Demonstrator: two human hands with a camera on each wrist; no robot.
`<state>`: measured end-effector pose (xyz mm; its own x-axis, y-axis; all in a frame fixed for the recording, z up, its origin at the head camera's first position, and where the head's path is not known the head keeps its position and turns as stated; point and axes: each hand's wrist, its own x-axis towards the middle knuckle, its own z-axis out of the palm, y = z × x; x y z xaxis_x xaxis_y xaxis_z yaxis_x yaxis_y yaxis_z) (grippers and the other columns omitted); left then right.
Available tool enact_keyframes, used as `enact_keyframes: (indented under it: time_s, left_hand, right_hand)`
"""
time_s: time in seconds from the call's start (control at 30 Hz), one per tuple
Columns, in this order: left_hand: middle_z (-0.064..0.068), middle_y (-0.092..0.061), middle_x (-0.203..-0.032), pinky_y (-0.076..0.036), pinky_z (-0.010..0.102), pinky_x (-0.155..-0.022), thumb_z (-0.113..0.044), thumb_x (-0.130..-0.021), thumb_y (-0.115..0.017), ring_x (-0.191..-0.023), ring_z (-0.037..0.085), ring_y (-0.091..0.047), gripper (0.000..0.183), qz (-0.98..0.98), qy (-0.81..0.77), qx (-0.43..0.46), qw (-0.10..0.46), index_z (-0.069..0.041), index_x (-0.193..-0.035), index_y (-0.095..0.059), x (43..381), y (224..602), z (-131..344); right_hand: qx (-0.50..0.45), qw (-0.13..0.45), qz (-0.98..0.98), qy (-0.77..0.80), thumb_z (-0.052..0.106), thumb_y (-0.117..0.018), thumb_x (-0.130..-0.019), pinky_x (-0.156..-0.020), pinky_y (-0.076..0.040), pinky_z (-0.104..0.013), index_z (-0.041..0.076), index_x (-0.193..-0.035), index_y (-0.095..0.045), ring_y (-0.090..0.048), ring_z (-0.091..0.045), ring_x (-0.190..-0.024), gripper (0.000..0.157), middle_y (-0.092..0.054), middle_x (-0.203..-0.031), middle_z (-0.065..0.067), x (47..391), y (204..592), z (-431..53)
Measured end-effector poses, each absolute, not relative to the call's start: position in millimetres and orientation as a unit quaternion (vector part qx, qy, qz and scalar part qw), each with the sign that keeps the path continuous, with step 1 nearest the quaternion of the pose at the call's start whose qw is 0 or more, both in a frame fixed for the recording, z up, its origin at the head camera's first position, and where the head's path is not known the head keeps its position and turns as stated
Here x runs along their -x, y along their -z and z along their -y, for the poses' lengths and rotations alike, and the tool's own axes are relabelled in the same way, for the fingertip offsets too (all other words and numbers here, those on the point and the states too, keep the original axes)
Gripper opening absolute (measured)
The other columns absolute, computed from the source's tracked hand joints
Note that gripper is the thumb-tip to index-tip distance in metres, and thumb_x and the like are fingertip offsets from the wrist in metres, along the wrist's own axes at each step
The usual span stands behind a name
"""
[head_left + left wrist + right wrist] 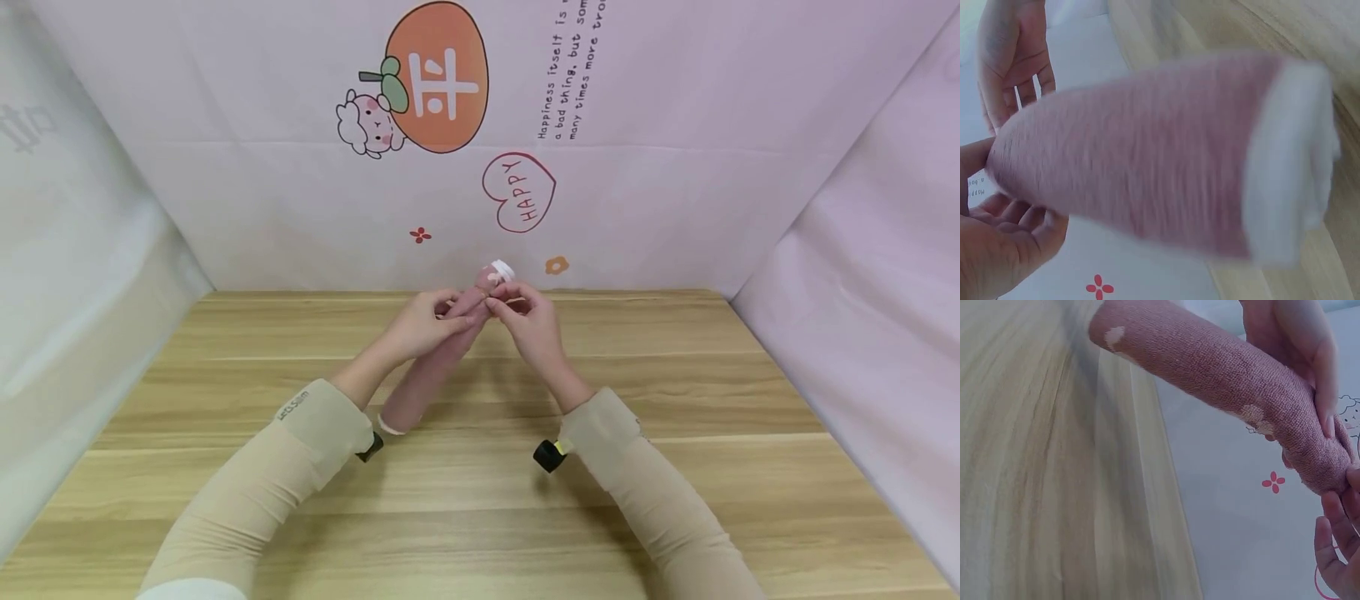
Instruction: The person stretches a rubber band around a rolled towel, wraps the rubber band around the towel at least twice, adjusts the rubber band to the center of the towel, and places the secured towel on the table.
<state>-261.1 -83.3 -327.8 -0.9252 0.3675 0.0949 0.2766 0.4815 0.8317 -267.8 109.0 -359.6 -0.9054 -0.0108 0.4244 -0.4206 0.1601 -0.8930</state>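
Observation:
A pink towel (431,383), rolled into a long tube with white trim, slants above the table, its upper end pointing at the back wall. My left hand (423,323) grips the roll along its upper half, thumb on the near side. The fingertips of my right hand (532,323) pinch the towel just below its white-trimmed top, where it bends or folds over. Up close in the left wrist view, the white lower end (1285,169) is blurred. The right wrist view shows pale patches on the pink cloth (1210,362). What lies under the fingers is hidden.
A wooden-patterned table (480,517) lies beneath both arms. Behind it stands a white printed cloth wall (285,208), close beyond the hands, with more white cloth on either side. Dark wrist cameras (550,456) hang under the sleeves.

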Motion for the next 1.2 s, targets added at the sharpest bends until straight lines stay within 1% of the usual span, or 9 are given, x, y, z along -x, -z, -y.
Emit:
enact_keyframes:
  time_s: [0.1,0.27,0.37,0.47,0.6,0.7,0.87,1.07,1.2]
  left_hand:
    - [0.019,-0.065,-0.129,-0.056,0.043,-0.094,-0.015,-0.099,-0.068,-0.12,0.032,-0.062,0.036,-0.841,-0.503,-0.182,0.075,0.001,-0.131,-0.063,260,327,83]
    - [0.023,-0.059,-0.138,-0.057,0.043,-0.095,-0.011,-0.1,-0.066,-0.126,0.035,-0.059,0.045,-0.803,-0.563,-0.151,0.121,0.002,-0.141,-0.055,259,328,80]
    - [0.025,-0.058,-0.138,-0.058,0.04,-0.092,-0.008,-0.101,-0.063,-0.119,0.03,-0.062,0.049,-0.768,-0.609,-0.126,0.155,0.002,-0.147,-0.049,259,330,77]
    - [0.027,-0.06,-0.135,-0.059,0.038,-0.088,-0.005,-0.103,-0.059,-0.105,0.022,-0.065,0.052,-0.728,-0.65,-0.106,0.191,0.002,-0.151,-0.042,258,334,75]
    - [0.027,-0.061,-0.134,-0.057,0.04,-0.089,-0.004,-0.105,-0.054,-0.096,0.016,-0.065,0.052,-0.693,-0.681,-0.09,0.219,0.003,-0.153,-0.037,257,338,72]
    - [0.026,-0.059,-0.135,-0.055,0.047,-0.095,-0.006,-0.106,-0.053,-0.105,0.022,-0.063,0.051,-0.678,-0.693,-0.087,0.229,0.003,-0.153,-0.034,255,341,69]
    - [0.019,-0.059,-0.128,-0.049,0.056,-0.103,-0.011,-0.107,-0.052,-0.119,0.03,-0.056,0.052,-0.665,-0.706,-0.066,0.236,0.0,-0.154,-0.033,254,345,65]
    - [0.009,-0.063,-0.111,-0.047,0.055,-0.105,-0.005,-0.105,-0.054,-0.104,0.022,-0.062,0.053,-0.638,-0.73,-0.048,0.24,0.0,-0.153,-0.033,254,351,62]
    - [0.007,-0.064,-0.107,-0.055,0.043,-0.098,0.0,-0.102,-0.056,-0.093,0.016,-0.066,0.054,-0.616,-0.751,-0.038,0.234,0.004,-0.151,-0.036,252,354,60]
  right_hand:
    - [-0.146,0.157,0.759,-0.615,0.002,-0.073,-0.095,-0.074,-0.056,-0.022,-0.007,-0.103,-0.07,-0.064,-0.02,-0.085,0.013,-0.069,-0.101,-0.017,270,356,-111]
    - [-0.142,0.123,0.77,-0.61,0.005,-0.073,-0.095,-0.072,-0.059,-0.024,-0.007,-0.104,-0.07,-0.066,-0.019,-0.085,0.014,-0.069,-0.099,-0.015,276,350,-117]
    - [-0.146,0.097,0.778,-0.603,0.005,-0.073,-0.095,-0.075,-0.061,-0.029,-0.007,-0.103,-0.069,-0.066,-0.018,-0.085,0.015,-0.067,-0.097,-0.012,279,347,-121]
    - [-0.156,0.074,0.792,-0.586,0.004,-0.074,-0.094,-0.078,-0.061,-0.036,-0.006,-0.103,-0.069,-0.067,-0.022,-0.086,0.014,-0.066,-0.096,-0.011,281,344,-125]
    - [-0.164,0.044,0.817,-0.55,0.006,-0.074,-0.095,-0.076,-0.059,-0.034,-0.003,-0.105,-0.069,-0.067,-0.026,-0.088,0.014,-0.068,-0.099,-0.013,283,337,-129]
    - [-0.166,0.023,0.832,-0.528,0.008,-0.073,-0.096,-0.074,-0.057,-0.029,-0.002,-0.107,-0.07,-0.066,-0.025,-0.088,0.015,-0.068,-0.103,-0.013,284,333,-131]
    - [-0.171,-0.006,0.834,-0.525,0.007,-0.07,-0.096,-0.077,-0.059,-0.031,-0.004,-0.109,-0.07,-0.064,-0.024,-0.09,0.016,-0.067,-0.101,-0.013,290,329,-132]
    - [-0.198,-0.043,0.83,-0.519,0.004,-0.069,-0.096,-0.083,-0.059,-0.035,-0.004,-0.107,-0.069,-0.065,-0.028,-0.097,0.014,-0.065,-0.102,-0.013,297,326,-136]
    - [-0.222,-0.06,0.831,-0.506,0.005,-0.07,-0.096,-0.085,-0.058,-0.036,-0.002,-0.106,-0.069,-0.063,-0.028,-0.098,0.012,-0.064,-0.102,-0.011,298,323,-139]
